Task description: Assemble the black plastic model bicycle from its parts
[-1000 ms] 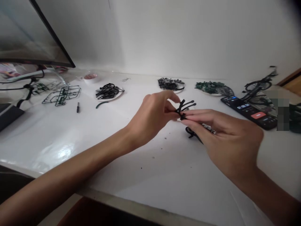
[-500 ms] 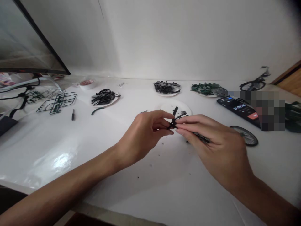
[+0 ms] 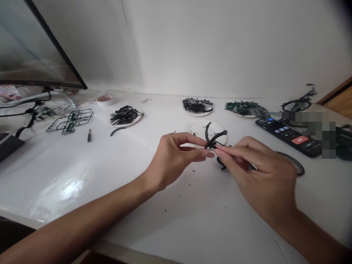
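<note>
**Q:** Status on the hands?

**A:** Together, around mid-bench. Left hand [image 3: 172, 157] and right hand [image 3: 261, 179] both clamped by the fingertips on one small black plastic part [image 3: 213, 141], thin curved arms poking out toward 12 and 1 o'clock.

**Q:** Exact spot of the part?

**A:** Right between the two hands, up off the bench [image 3: 55, 176], over a small white plate [image 3: 198, 131] at 12 o'clock from the hands. Touching the plate or not? Can't tell from this angle.

**Q:** Anything else close by?

**A:** Another black piece [image 3: 221, 163] down under the right hand, plus a spoked wheel [image 3: 297, 163] at 3 o'clock, partly behind that hand. Phone [image 3: 288, 137] a bit farther out, around 2.

**Q:** And farther back?

**A:** Along the wall, a plate of black bits [image 3: 134, 123] at 10, a second plate of black bits [image 3: 202, 114] at 12, a plate of green bits [image 3: 236, 115] at 1. Tiny model bike [image 3: 297, 105] out past those at 2. Green plastic frame of parts [image 3: 70, 123] way off at 9, monitor [image 3: 41, 47] at 10.
</note>
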